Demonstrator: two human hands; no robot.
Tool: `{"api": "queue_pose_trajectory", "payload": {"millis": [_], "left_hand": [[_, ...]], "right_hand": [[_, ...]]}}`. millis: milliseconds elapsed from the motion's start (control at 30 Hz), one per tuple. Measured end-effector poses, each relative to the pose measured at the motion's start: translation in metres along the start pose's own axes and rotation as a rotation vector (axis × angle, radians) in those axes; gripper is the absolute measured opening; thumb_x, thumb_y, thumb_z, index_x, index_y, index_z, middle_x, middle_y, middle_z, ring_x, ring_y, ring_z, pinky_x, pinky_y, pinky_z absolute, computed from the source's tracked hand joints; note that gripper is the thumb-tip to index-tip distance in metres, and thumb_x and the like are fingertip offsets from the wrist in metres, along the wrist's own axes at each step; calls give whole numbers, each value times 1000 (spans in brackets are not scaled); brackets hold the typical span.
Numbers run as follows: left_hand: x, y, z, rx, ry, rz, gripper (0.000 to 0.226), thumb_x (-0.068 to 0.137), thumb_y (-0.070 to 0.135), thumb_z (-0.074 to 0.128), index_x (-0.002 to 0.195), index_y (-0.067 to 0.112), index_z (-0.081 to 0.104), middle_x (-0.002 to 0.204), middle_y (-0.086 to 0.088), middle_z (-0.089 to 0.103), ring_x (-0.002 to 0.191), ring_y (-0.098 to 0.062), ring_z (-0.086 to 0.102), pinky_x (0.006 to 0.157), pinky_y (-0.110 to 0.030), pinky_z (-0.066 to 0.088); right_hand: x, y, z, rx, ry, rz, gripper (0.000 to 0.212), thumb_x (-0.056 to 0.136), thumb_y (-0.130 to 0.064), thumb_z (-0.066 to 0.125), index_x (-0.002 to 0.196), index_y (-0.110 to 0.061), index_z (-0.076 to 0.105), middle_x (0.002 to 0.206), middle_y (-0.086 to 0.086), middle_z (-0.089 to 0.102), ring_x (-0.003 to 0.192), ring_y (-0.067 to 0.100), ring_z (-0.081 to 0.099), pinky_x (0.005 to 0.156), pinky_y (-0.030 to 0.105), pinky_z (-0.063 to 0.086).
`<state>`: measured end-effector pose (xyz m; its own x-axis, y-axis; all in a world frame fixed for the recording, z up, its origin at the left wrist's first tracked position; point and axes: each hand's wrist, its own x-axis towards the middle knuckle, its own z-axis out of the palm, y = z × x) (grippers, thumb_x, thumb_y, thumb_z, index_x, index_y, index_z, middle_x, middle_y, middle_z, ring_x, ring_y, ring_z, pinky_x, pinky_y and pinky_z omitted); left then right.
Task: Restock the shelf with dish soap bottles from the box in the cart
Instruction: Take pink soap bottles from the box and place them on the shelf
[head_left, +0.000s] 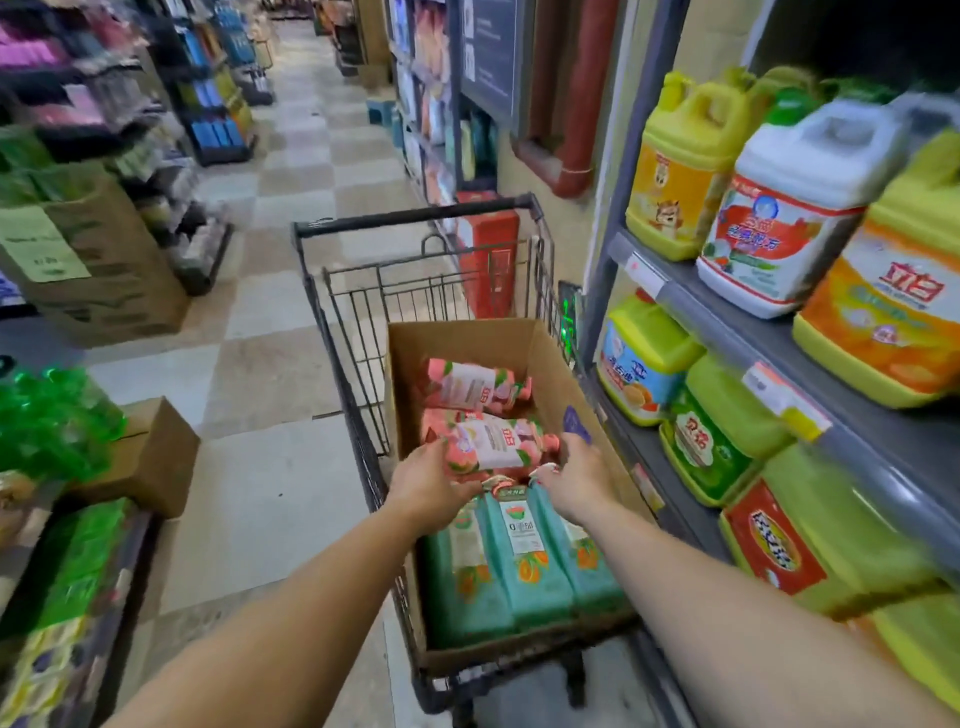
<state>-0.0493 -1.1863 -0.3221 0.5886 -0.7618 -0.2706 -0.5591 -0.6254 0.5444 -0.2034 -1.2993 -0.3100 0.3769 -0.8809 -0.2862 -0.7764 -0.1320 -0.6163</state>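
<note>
Down in the cart (332, 291), the open box (530, 343) holds the soap: pink bottles lying toward the far end, teal bottles (524, 566) side by side nearer us. We are at the picking step. Our left hand (434, 480) curls round the near end of one pink bottle (493, 441), while our right hand (576, 480) reaches in beside its other end, fingers spread, touching or nearly so; whether it grips we cannot tell. Next, we judge, the bottle must be lifted free of its neighbours and carried right to the shelf (727, 332), where large jugs already stand crowded.
</note>
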Motion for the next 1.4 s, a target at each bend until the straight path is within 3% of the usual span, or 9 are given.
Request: {"api": "queue_pose_trajectory", "payload": {"millis": [133,300,533,700,867,933,1000,1100,1400], "left_hand": [[57,-14,5,-6,-87,-3,93,58,69,67,138,28,44,132,3,59,118,-19,58,101,-42,49],[104,-16,13,16,-147,-12,87,77,51,73,147,16,34,142,-7,47,129,-26,46,109,-39,38],[166,-39,32,-21,-202,-208,80,58,61,75,125,24,50,125,-5,60,115,-27,57,98,-40,47],[208,-41,51,-54,-202,-391,114,65,41,86,153,21,16,151,-9,34,138,-31,35,114,-41,31],[232,-53,62,-225,-260,-569,120,57,29,93,150,24,17,146,-5,42,128,-27,48,106,-45,44],[237,-56,60,-242,-309,-595,121,56,29,94,151,22,18,141,-2,46,125,-26,51,104,-41,45],[240,-52,57,-240,-335,-598,113,60,25,92,149,17,23,133,-1,52,120,-24,54,102,-37,46],[244,-46,56,-253,-359,-597,104,58,17,92,142,15,31,128,-1,58,114,-23,59,101,-42,48],[215,-41,43,-352,-197,-605,99,59,7,91,141,11,35,108,3,57,96,-17,60,80,-33,54]], "right_hand": [[29,-8,24,45,-8,81,58,86,-25,67,139,-18,44,130,16,54,119,34,52,97,35,44],[76,-2,41,-1,-35,172,61,86,-26,68,141,-16,43,134,14,53,121,32,52,97,34,44],[152,13,81,-43,-162,252,56,84,-31,71,132,-10,50,127,17,58,117,34,56,93,34,45],[196,27,112,20,-224,391,76,79,-36,75,141,-10,39,139,14,45,128,33,46,107,43,40],[223,43,127,109,-310,462,104,72,-42,82,150,-12,21,148,9,39,133,28,43,106,37,37],[229,50,129,257,-357,480,95,70,-32,85,145,-13,30,141,1,50,113,19,58,88,20,47],[232,53,131,395,-386,511,89,68,-22,87,139,-14,34,134,-4,57,92,12,62,75,23,56],[233,55,132,389,-352,505,89,62,-27,90,132,-15,37,128,-2,60,113,21,60,99,43,50],[216,36,119,423,-230,309,83,65,-19,88,131,-13,38,126,-1,61,116,19,58,101,37,45]]}}
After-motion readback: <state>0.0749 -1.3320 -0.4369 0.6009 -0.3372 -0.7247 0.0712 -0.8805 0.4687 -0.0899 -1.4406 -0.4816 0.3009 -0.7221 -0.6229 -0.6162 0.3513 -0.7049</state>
